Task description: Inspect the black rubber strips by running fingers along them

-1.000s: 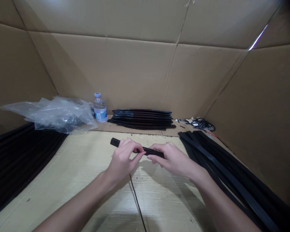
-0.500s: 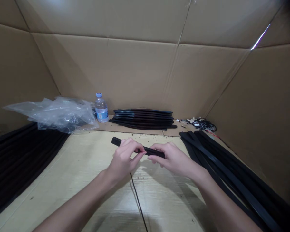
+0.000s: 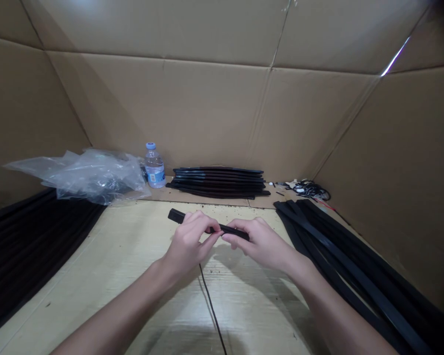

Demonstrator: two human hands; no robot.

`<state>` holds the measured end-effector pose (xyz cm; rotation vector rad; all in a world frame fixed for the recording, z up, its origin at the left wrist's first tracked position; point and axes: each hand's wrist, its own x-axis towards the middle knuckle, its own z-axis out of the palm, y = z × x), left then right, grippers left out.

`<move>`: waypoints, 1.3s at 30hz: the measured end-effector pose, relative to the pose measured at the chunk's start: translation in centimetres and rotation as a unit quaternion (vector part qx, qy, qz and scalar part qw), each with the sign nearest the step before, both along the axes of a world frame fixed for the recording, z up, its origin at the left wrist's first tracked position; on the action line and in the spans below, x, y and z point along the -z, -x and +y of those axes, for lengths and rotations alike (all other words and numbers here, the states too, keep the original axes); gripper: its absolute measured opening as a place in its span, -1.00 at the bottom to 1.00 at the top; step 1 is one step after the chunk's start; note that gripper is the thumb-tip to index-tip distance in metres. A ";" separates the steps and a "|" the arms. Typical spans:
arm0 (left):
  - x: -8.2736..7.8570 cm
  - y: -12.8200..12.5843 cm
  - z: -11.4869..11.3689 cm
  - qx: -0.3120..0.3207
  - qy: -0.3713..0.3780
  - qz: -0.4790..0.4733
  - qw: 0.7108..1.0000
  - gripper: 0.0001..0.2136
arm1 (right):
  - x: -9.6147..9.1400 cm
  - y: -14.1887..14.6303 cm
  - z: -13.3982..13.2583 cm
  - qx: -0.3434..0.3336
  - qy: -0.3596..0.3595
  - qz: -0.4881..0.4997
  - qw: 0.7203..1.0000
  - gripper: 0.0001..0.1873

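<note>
A narrow black strip (image 3: 175, 216) is held between both hands above the middle of the table, its left end sticking out past my fingers. My left hand (image 3: 193, 239) pinches it near its centre, thumb and forefinger pressed together. Around its right end my right hand (image 3: 257, 240) is closed, thumb below and fingers above. A thin black cord (image 3: 210, 303) hangs or runs from beneath my left hand toward the near edge; where its upper end goes is hidden.
Black strips are stacked (image 3: 218, 182) at the back. More long strips lie left (image 3: 40, 246) and right (image 3: 340, 251). Clear plastic bags (image 3: 99, 175) and a water bottle (image 3: 154, 167) stand back left; tangled cords (image 3: 309, 190) lie back right. Cardboard walls (image 3: 163, 108) enclose the table (image 3: 133, 296).
Both hands keep their grip on the black strip and stay nearly in place. My right hand has shifted very slightly left, toward my left fingers.
</note>
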<state>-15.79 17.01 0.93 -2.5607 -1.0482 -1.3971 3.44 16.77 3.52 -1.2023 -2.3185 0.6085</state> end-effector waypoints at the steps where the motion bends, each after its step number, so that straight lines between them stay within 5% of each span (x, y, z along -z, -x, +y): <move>1: 0.0 0.0 0.0 -0.003 -0.003 0.000 1.000 -0.97 | 0.0 0.1 0.0 0.002 -0.003 0.001 1.000 -0.61; 39: -0.2 0.2 0.0 0.005 0.001 0.007 1.000 -0.98 | 0.5 0.5 0.3 0.027 -0.058 0.014 0.998 -0.60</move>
